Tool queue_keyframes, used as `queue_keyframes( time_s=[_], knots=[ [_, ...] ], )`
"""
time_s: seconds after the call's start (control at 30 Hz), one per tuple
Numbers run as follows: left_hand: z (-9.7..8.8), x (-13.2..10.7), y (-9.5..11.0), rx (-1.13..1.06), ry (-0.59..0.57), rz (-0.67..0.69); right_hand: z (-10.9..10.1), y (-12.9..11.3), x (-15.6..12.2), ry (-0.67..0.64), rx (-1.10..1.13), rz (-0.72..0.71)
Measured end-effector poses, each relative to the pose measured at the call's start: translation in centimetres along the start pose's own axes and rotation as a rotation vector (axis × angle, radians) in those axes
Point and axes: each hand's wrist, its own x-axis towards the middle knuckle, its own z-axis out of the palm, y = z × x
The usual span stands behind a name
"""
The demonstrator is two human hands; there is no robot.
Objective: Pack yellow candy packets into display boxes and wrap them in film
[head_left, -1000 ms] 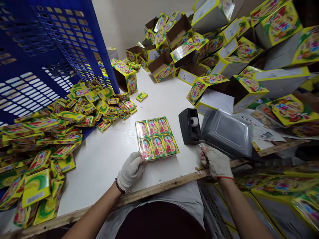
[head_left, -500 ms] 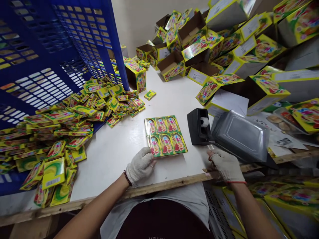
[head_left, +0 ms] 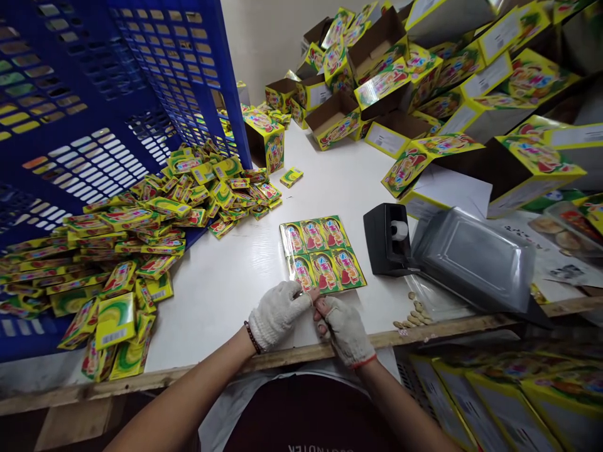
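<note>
White bench (head_left: 226,295), frame centre: our gloved left hand (head_left: 277,312) and right hand (head_left: 346,329) pinch the near edge of the six-packet block (head_left: 323,253), apparently taping it; next, firm, even pressure.

Gloved hands (head_left: 311,317) at six-packet block's (head_left: 323,253) near edge

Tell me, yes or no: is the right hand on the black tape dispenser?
No, the right hand is at the near edge of the six-pack block, beside the left hand.
</note>
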Motion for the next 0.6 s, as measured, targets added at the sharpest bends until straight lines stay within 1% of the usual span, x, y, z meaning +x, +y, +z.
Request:
queue_keyframes(
  time_s=[0.07,0.17,0.27,0.33,0.4,0.53,0.6],
  knots=[
    [0.0,0.2,0.7,0.099,-0.048,0.011,-0.2,-0.2,0.0,-0.008,-0.042,0.023],
    [0.2,0.5,1.9,0.375,-0.120,0.076,-0.3,-0.8,0.1,-0.018,-0.118,0.104],
    [1.1,0.7,2.6,0.607,-0.085,0.008,-0.5,-1.4,0.5,-0.059,-0.152,0.159],
    [1.8,0.7,2.7,0.715,-0.055,-0.025,-0.6,-1.6,0.7,-0.096,-0.115,0.166],
    [2.5,0.6,2.5,0.809,-0.027,-0.026,-0.7,-1.5,0.8,-0.121,-0.067,0.193],
    [3.4,0.2,1.9,0.924,-0.007,-0.012,-1.3,-1.2,-0.1,-0.124,-0.057,0.288],
    [3.6,-0.1,1.6,0.949,-0.009,-0.008,-2.3,-1.6,-0.8,-0.135,-0.165,0.267]
  ],
)
